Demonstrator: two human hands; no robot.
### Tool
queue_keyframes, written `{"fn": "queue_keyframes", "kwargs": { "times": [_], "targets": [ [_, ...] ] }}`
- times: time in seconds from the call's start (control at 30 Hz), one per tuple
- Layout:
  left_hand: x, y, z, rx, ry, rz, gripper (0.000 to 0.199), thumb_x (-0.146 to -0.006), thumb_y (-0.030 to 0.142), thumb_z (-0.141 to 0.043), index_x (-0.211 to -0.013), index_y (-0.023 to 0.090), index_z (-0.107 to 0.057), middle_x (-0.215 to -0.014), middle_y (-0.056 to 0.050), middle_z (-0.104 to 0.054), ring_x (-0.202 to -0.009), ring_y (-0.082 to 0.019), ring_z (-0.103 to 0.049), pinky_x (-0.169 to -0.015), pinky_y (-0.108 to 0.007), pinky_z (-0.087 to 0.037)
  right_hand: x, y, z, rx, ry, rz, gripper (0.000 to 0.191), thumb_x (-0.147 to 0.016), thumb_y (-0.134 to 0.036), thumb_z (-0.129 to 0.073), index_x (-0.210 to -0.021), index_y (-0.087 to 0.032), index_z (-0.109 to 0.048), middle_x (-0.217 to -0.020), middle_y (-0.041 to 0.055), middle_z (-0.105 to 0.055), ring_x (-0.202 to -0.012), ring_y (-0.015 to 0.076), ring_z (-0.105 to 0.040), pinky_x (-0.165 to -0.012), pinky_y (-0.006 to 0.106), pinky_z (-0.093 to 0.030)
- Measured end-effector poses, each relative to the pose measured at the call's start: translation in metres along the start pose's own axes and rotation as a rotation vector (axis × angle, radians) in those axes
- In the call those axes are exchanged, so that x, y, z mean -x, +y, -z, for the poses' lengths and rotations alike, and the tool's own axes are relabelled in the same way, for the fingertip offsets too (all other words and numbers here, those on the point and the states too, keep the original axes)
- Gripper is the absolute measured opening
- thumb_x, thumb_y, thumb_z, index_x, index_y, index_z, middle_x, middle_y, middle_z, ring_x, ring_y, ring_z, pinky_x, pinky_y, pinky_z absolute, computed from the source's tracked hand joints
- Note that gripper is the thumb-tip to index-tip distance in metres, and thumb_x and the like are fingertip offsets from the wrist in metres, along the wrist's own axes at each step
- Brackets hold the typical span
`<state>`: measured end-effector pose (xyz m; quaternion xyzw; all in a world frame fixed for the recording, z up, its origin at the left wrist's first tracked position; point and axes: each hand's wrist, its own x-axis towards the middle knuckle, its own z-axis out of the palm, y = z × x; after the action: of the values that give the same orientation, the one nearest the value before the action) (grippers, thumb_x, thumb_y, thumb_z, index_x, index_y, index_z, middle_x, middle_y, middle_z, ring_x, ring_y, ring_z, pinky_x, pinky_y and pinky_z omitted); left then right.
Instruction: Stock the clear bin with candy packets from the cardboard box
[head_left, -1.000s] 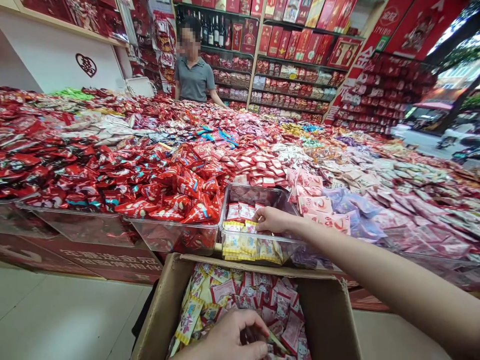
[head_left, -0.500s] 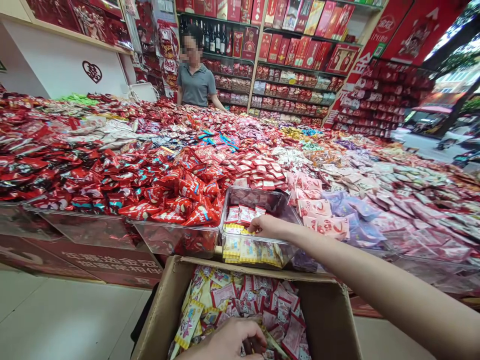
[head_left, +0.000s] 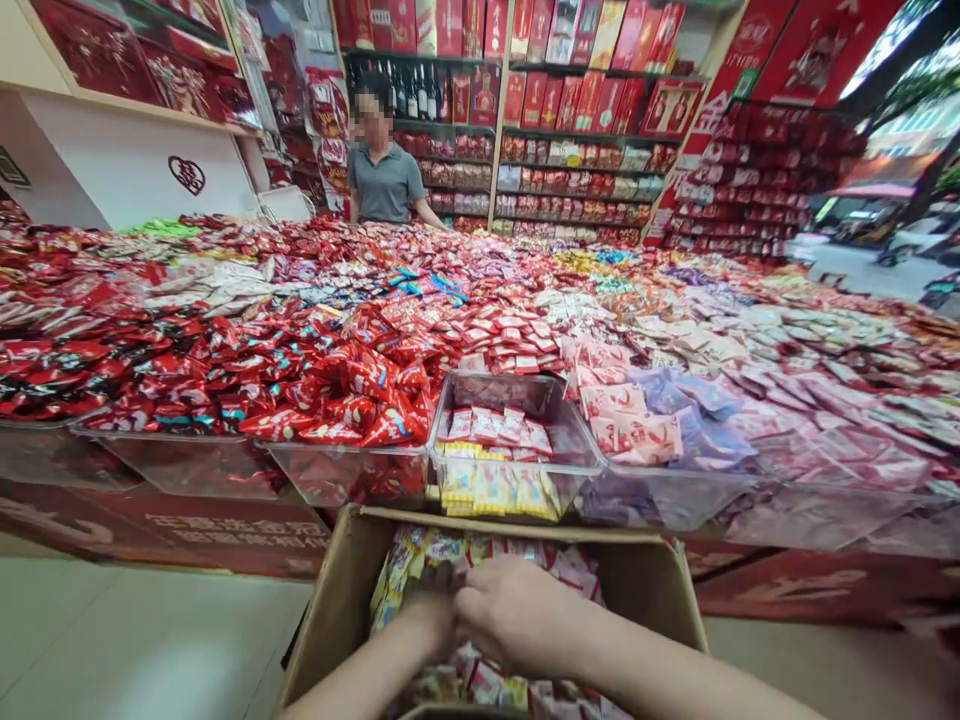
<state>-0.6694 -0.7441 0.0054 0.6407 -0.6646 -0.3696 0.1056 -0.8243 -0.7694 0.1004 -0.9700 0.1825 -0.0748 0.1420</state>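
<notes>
Both hands are inside an open cardboard box (head_left: 652, 590) filled with small yellow and pink wrapped packets (head_left: 480, 680). My left hand (head_left: 435, 605) is blurred and partly dark, and its fingers are hard to make out. Right beside it, overlapping it, my right hand (head_left: 514, 612) has curled fingers over the packets; whatever lies between them is hidden. Beyond the box, a clear plastic bin (head_left: 581, 430) holds pink-and-white packets (head_left: 499, 428) at the back and yellow ones (head_left: 495, 487) along its front wall.
Bins of red packets (head_left: 375, 380) stand left of the clear bin, and pink and purple packets (head_left: 694, 410) lie to its right. A wide heap of sweets stretches behind. A person (head_left: 384, 170) stands at the far side, before shelves (head_left: 495, 120). Tiled floor (head_left: 150, 640) shows at lower left.
My right hand has left the clear bin and come down into the box beside my left hand. My left hand has moved slightly up and left. The view has shifted a little.
</notes>
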Motion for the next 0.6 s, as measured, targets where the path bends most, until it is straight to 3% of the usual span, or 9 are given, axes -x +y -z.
{"fn": "queue_keyframes", "kwargs": {
  "times": [0.07,0.1,0.2,0.33,0.47,0.6],
  "targets": [
    [-0.004,0.000,-0.006,-0.112,-0.035,0.066,0.057,-0.051,0.010,-0.065,-0.107,0.017,-0.057,-0.113,-0.016,-0.053,-0.107,-0.040,-0.042,-0.084,-0.049,-0.033,0.009,0.009,-0.054,-0.066,-0.157,-0.146,0.015,-0.075,-0.023,-0.050,-0.085,-0.015,-0.059,-0.083,0.0072,-0.061,-0.076,0.0175,-0.056,-0.066,0.024,-0.042],
    [-0.005,-0.001,-0.008,-0.160,-0.053,0.087,0.065,-0.052,0.010,-0.066,-0.115,0.019,-0.051,-0.117,-0.016,-0.050,-0.110,-0.039,-0.040,-0.086,-0.049,-0.032,0.013,0.014,-0.077,-0.067,-0.204,-0.263,0.024,-0.071,-0.024,-0.056,-0.092,-0.013,-0.058,-0.092,0.0101,-0.060,-0.082,0.0204,-0.056,-0.068,0.026,-0.043],
    [-0.010,-0.006,-0.009,-0.253,-0.102,0.126,0.072,-0.058,0.016,-0.069,-0.124,0.019,-0.041,-0.121,-0.015,-0.048,-0.115,-0.035,-0.037,-0.091,-0.045,-0.031,0.022,0.023,-0.120,-0.032,-0.255,-0.499,0.036,-0.066,-0.012,-0.056,-0.102,-0.010,-0.055,-0.103,0.0173,-0.055,-0.092,0.0290,-0.053,-0.070,0.033,-0.043],
    [-0.014,-0.011,-0.004,-0.296,-0.149,0.139,0.038,-0.077,0.028,-0.058,-0.112,0.017,-0.050,-0.116,-0.009,-0.051,-0.108,-0.025,-0.045,-0.090,-0.045,-0.034,0.021,0.030,-0.123,-0.145,-0.268,-0.648,0.040,-0.065,-0.007,-0.051,-0.105,-0.013,-0.055,-0.103,0.0163,-0.055,-0.080,0.0267,-0.058,-0.064,0.033,-0.043],
    [-0.013,-0.011,-0.002,-0.275,-0.133,0.167,0.022,-0.082,0.030,-0.053,-0.098,0.015,-0.056,-0.104,-0.006,-0.056,-0.097,-0.020,-0.052,-0.084,-0.042,-0.041,0.017,0.041,-0.112,-0.273,-0.249,-0.664,0.020,-0.070,-0.013,-0.048,-0.085,-0.016,-0.062,-0.097,0.0109,-0.059,-0.085,0.0230,-0.058,-0.069,0.029,-0.042],
    [-0.013,-0.010,-0.003,-0.197,-0.065,0.178,0.015,-0.081,0.027,-0.053,-0.088,0.014,-0.058,-0.088,-0.004,-0.060,-0.083,-0.017,-0.056,-0.076,-0.037,-0.043,0.018,0.047,-0.111,-0.316,-0.171,-0.677,0.041,-0.071,-0.015,-0.049,-0.111,-0.015,-0.051,-0.105,0.0117,-0.058,-0.098,0.0215,-0.053,-0.078,0.027,-0.040]
  ]
}}
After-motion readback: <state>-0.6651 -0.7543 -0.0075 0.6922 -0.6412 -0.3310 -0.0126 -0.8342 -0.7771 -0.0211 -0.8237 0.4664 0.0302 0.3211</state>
